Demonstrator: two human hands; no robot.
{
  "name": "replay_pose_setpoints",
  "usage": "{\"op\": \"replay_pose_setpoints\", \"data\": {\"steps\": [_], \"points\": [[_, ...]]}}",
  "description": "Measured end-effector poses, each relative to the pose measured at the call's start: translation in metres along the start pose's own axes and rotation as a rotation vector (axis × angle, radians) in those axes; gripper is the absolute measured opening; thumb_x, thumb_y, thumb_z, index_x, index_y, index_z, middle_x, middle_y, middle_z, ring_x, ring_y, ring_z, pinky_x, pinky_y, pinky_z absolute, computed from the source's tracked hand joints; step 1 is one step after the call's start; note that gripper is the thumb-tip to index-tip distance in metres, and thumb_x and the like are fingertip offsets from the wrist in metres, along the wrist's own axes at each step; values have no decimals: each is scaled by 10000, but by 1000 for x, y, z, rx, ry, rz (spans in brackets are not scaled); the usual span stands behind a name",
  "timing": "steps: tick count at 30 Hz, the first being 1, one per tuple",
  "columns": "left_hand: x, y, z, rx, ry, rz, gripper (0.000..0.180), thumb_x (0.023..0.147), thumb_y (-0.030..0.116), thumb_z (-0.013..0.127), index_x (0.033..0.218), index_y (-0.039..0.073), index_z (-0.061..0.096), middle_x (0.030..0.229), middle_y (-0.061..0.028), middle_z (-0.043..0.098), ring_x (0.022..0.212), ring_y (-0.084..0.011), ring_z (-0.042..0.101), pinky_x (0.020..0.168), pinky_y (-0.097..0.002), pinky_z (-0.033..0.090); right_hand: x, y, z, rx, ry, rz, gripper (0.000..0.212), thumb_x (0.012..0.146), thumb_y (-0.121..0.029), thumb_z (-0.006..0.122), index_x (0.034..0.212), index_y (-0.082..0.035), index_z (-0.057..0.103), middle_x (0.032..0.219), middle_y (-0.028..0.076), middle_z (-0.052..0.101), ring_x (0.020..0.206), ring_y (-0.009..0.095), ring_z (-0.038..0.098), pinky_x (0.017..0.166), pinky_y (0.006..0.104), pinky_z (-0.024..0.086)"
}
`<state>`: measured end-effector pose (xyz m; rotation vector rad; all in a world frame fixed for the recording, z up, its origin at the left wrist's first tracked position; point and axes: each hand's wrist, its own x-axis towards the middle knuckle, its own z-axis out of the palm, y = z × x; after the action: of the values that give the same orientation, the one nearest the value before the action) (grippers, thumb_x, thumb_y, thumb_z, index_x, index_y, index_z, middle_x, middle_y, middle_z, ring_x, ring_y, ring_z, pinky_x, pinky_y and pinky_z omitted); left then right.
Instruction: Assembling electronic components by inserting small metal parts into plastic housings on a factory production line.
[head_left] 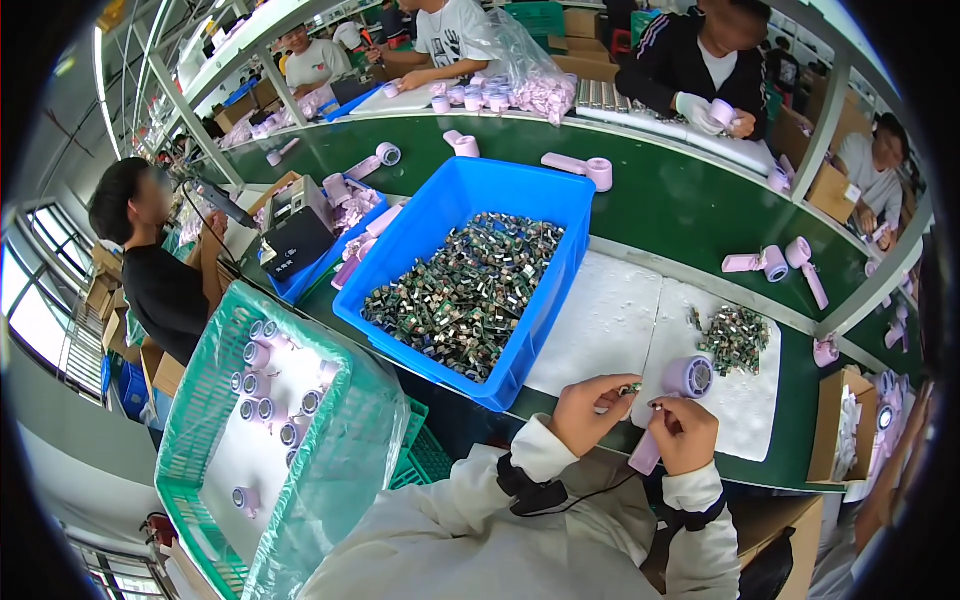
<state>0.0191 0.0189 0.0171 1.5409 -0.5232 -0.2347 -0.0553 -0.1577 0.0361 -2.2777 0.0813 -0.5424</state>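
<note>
Low over the white foam pad (pixel 590 330), my left hand (pixel 590 412) pinches a small green circuit board (pixel 630 388) between thumb and fingertips. Just to its right, my right hand (pixel 686 436) is closed in a pinch near a small dark tip; what it holds is too small to name. A light purple handheld fan (pixel 688 377) has its round head resting on the pad beyond my right hand. Its pink handle (pixel 646 455) shows below, between my hands, and the joining part is hidden. A heap of small circuit boards (pixel 735 340) sits on the pad's right.
A blue bin (pixel 455 375) full of circuit boards stands left of the pad. Further left is a green crate (pixel 190 500) lined with plastic, holding several fan heads. Beyond runs a green conveyor (pixel 660 215) with scattered fans. A cardboard box (pixel 838 425) stands at right. Co-workers sit across.
</note>
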Motion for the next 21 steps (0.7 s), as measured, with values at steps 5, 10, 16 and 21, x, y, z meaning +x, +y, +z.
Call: {"op": "replay_pose_setpoints", "data": {"steps": [5,10,16,21], "points": [[-5,0,5,42,-57,48,317,945,-8,637,1258,41,664,1039,-100,722,900,-114,690,808,-266,575,-4,-11,-4,-196,67,-201,132,729,-51,723,860,-55,733,749,80,636,668,246,628,578,357,507],[-8,-6,16,-52,-88,-10,323,970,36,635,1293,39,639,1075,-100,720,947,-108,678,843,-265,560,-14,-10,-7,-259,144,-166,142,717,-67,735,857,-43,720,886,103,638,798,301,633,664,402,531],[0,-21,14,-136,-124,-111,327,996,76,620,1318,19,612,1086,-70,713,987,-116,671,857,-263,540,-5,4,-5,-232,106,-255,174,763,-42,705,936,-23,698,882,121,610,815,321,620,707,398,516],[9,-20,11,-198,-102,-80,294,991,55,623,1276,-19,622,1073,-88,718,975,-133,684,846,-259,538,7,8,-4,-191,97,-265,162,765,-38,711,924,-28,682,884,95,620,797,291,612,698,380,521]]}}
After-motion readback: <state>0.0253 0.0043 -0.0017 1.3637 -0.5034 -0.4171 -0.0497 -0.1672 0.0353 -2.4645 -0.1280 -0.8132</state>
